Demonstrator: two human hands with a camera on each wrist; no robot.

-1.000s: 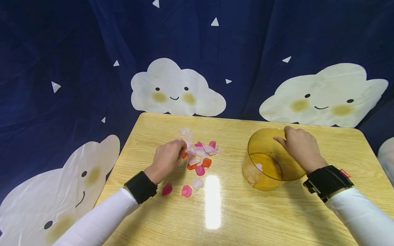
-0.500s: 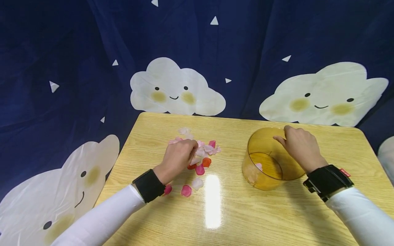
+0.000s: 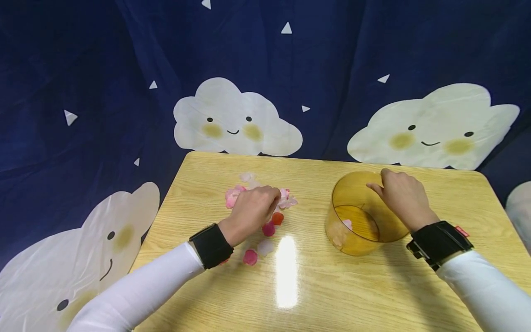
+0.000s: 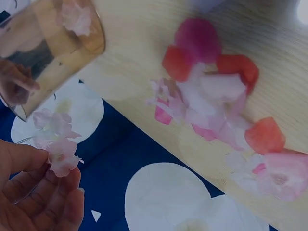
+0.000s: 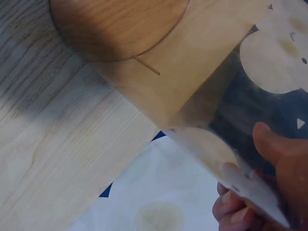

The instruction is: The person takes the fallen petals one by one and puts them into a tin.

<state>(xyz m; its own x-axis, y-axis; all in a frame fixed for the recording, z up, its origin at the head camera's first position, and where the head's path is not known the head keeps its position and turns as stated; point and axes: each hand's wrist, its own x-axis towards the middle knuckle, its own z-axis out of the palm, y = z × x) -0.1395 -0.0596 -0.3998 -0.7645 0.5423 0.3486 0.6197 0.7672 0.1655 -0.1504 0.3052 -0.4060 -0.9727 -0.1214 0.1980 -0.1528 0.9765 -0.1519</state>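
My left hand (image 3: 254, 211) is over the left-middle of the table, at a pile of petals. In the left wrist view its thumb and fingers pinch pale pink flowers (image 4: 62, 157), which the hand hides in the head view. Beside it lie white, pink and red petals (image 4: 204, 98), partly covered by the hand in the head view. A see-through amber cylindrical container (image 3: 352, 245) stands on the right, its mouth facing up. A pale pink flower (image 4: 76, 18) is inside it. My right hand (image 3: 404, 198) grips the container's rim, fingers outside and thumb on the inner side.
Under everything is a light wooden table (image 3: 315, 295). Near its left front lie a loose pink petal (image 3: 250, 257) and a whitish one (image 3: 265, 247). A dark blue curtain (image 3: 327, 55) with white clouds hangs behind the table.
My left hand has moved right across the petal pile, uncovering pink flowers on its left and covering more of the pile. My right hand and the container stay in place.
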